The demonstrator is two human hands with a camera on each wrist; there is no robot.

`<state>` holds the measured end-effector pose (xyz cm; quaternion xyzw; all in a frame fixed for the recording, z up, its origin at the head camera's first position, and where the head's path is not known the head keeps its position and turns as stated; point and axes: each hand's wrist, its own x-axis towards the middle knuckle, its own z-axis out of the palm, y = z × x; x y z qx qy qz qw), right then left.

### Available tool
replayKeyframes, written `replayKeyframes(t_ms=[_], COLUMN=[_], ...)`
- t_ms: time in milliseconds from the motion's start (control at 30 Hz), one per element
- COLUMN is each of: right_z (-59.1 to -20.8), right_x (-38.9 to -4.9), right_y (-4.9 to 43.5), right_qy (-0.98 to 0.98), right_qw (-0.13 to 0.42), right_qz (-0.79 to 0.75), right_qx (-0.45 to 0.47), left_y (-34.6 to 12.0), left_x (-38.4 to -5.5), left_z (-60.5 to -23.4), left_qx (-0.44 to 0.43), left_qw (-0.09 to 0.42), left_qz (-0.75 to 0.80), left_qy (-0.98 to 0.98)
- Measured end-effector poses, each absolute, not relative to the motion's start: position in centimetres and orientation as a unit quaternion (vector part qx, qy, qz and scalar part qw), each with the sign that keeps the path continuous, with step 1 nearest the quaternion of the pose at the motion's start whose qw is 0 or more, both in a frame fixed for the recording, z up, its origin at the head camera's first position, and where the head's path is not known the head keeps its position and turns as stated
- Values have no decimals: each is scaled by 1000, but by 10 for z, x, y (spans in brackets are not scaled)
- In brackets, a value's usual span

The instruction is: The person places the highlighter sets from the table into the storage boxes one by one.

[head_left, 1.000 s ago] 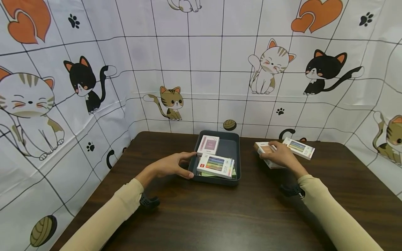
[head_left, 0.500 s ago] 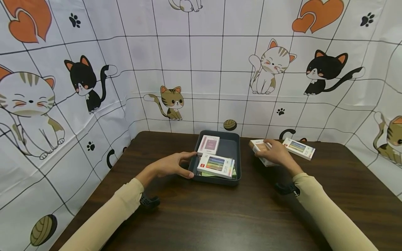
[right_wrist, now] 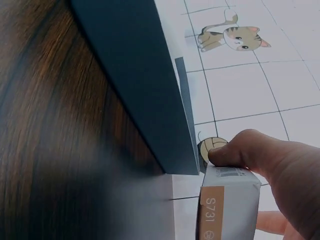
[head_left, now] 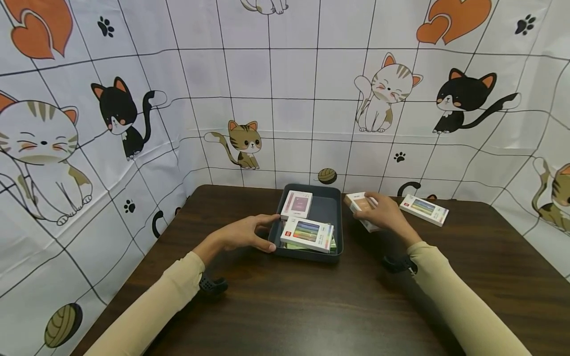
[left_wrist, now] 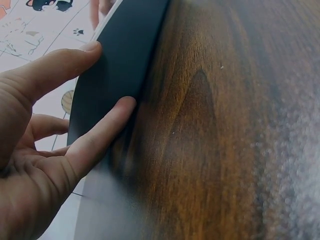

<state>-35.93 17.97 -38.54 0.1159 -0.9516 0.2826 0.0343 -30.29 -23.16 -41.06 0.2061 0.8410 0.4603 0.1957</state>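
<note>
In the head view a dark grey tray (head_left: pixel 329 212) stands near the table's back edge. Inside it lie a white box with a mauve panel (head_left: pixel 297 203) and a white box with coloured sticks pictured on it (head_left: pixel 307 234), over something green. My left hand (head_left: pixel 242 233) touches the tray's left side, thumb and fingers extended against its wall (left_wrist: pixel 122 55). To the right of the tray, my right hand (head_left: pixel 384 213) grips a white and tan box (head_left: pixel 358 201). The right wrist view shows this box (right_wrist: pixel 237 210), marked S731, under my thumb.
Another white box with coloured sticks pictured on it (head_left: pixel 424 210) lies to the right of my right hand. A white cat-print sheet (head_left: pixel 289 123) hangs behind the brown table (head_left: pixel 294 306).
My right hand has moved left with the white and tan box, closer to the tray. The left hand and the tray have stayed in place.
</note>
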Motion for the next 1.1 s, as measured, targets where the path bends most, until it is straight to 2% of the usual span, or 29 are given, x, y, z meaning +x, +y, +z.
replayKeyframes(t_ms=[267,833,1100], right_z=[-384,-380,-379], right_x=[-359,-364,-364], right_y=[169,146,130], right_qy=[-942,-935,-926], right_qw=[57,44,54], right_qz=[305,327,345], right_qx=[130,130,145], left_y=[-234,-232,-233], left_x=[-303,-305,-304], left_z=[-412,-409,-412], left_qx=[207,211,209], left_qw=[195,195,194], left_qz=[457,456,458], left_qy=[843,842,842])
